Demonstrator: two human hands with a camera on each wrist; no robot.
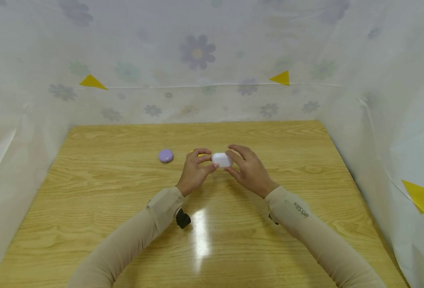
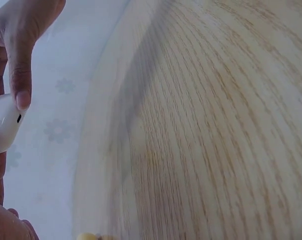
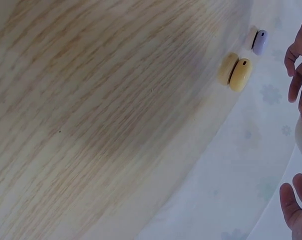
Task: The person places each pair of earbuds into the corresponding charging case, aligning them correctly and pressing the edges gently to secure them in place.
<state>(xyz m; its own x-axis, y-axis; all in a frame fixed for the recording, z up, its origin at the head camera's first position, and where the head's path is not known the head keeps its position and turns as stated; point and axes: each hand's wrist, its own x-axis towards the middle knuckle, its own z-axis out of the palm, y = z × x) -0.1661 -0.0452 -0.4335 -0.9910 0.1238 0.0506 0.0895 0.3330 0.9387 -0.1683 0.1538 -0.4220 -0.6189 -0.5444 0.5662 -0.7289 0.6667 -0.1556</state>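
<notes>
A white earbud case point(image 1: 221, 160) is held up between the two hands above the far half of the table. My left hand point(image 1: 194, 171) holds its left end, the thumb on the lower front corner. At the other end, my right hand point(image 1: 248, 168) grips the case between thumb and fingers. In the left wrist view the right thumb point(image 2: 22, 82) lies beside a small dark slot on the white case point(image 2: 6, 125). The right wrist view cuts the case off at its edge.
A round purple case point(image 1: 166, 156) lies on the wooden table point(image 1: 89, 208), left of the hands. Behind the left fingers sits a yellow case point(image 3: 240, 75), mostly hidden in the head view. White flowered sheeting point(image 1: 197, 104) with yellow triangles surrounds the table's back and sides.
</notes>
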